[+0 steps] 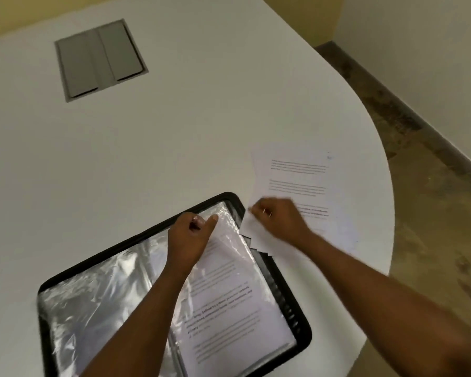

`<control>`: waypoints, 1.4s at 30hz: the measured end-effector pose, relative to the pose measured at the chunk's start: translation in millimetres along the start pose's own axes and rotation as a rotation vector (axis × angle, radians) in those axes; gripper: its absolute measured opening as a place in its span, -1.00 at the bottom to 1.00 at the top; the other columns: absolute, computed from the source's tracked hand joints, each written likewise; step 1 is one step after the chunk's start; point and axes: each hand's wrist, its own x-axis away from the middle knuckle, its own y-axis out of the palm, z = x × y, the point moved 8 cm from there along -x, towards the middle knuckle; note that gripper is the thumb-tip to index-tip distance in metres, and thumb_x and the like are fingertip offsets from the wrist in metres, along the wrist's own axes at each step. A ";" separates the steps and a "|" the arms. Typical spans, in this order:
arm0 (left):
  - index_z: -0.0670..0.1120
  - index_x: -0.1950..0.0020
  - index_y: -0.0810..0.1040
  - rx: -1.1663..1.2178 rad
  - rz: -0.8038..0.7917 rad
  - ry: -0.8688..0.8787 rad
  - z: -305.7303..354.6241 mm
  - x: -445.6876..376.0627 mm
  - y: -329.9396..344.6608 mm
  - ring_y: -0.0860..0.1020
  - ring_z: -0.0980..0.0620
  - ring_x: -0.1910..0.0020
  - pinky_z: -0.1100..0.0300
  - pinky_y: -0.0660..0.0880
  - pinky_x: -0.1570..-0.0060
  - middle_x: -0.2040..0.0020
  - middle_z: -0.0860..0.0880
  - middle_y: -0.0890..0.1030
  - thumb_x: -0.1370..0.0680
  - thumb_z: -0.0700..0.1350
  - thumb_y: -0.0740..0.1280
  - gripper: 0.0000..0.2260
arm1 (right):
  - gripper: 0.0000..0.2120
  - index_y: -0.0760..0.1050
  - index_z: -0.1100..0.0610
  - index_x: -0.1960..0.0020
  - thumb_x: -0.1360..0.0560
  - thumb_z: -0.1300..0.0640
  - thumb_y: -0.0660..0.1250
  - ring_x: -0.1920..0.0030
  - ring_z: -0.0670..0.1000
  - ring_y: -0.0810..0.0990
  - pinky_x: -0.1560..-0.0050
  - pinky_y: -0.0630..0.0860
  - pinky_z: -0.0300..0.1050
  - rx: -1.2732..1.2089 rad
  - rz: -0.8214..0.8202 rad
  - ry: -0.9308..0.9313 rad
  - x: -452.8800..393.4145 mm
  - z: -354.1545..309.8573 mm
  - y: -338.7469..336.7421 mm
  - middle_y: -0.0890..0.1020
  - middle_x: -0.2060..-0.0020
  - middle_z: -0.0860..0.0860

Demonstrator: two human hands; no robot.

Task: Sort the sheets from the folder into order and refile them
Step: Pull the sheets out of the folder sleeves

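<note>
A black folder [299,308] lies open on the white table, its clear plastic sleeves spread to both sides. The right-hand sleeve [229,295] has a printed sheet inside it. My left hand [191,235] pinches the top edge of that sleeve near the folder's far rim. My right hand [278,219] grips the corner of a loose printed sheet [302,180] just past the folder's right corner. That sheet lies on a fanned stack of sheets [259,248] beside the folder. The right hand is motion-blurred.
The white table [174,137] has a curved edge on the right, close to the loose sheets. A grey cable hatch [101,59] is set into the tabletop at the far left. Brown floor [433,213] and a wall lie beyond the edge.
</note>
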 end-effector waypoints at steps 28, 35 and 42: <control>-0.21 -0.38 0.40 -0.420 0.433 -0.260 -152.7 36.3 -291.7 0.47 -0.21 -0.23 0.07 0.40 -0.21 -0.29 -0.24 0.47 -0.53 -0.30 0.28 -0.60 | -0.01 0.05 -0.01 -0.59 -0.31 -0.53 -0.28 -0.58 0.09 -0.16 -0.54 -0.12 0.08 0.633 -0.986 -0.569 192.6 -164.3 250.9 -0.10 -0.59 0.06; -0.23 -0.30 0.48 -0.478 0.348 0.169 -102.4 43.2 -197.2 0.45 -0.22 -0.29 0.00 0.35 -0.32 -0.30 -0.23 0.50 -0.51 -0.17 0.28 -0.64 | -0.56 0.51 0.15 -0.31 -0.52 -0.05 0.34 -0.31 0.19 0.49 -0.32 0.42 0.12 0.364 -0.587 -0.666 158.5 -187.6 229.6 0.56 -0.28 0.15; -0.15 -0.51 0.27 -0.489 0.002 0.220 -82.9 47.1 -82.0 0.27 -0.10 -0.48 0.08 0.12 -0.45 -0.49 -0.15 0.31 -0.60 -0.03 0.23 -0.50 | -0.44 0.14 0.10 -0.57 -0.63 -0.05 0.14 -0.56 0.12 0.08 -0.55 0.05 0.06 0.542 -0.248 -0.133 47.6 -91.9 143.7 0.17 -0.55 0.11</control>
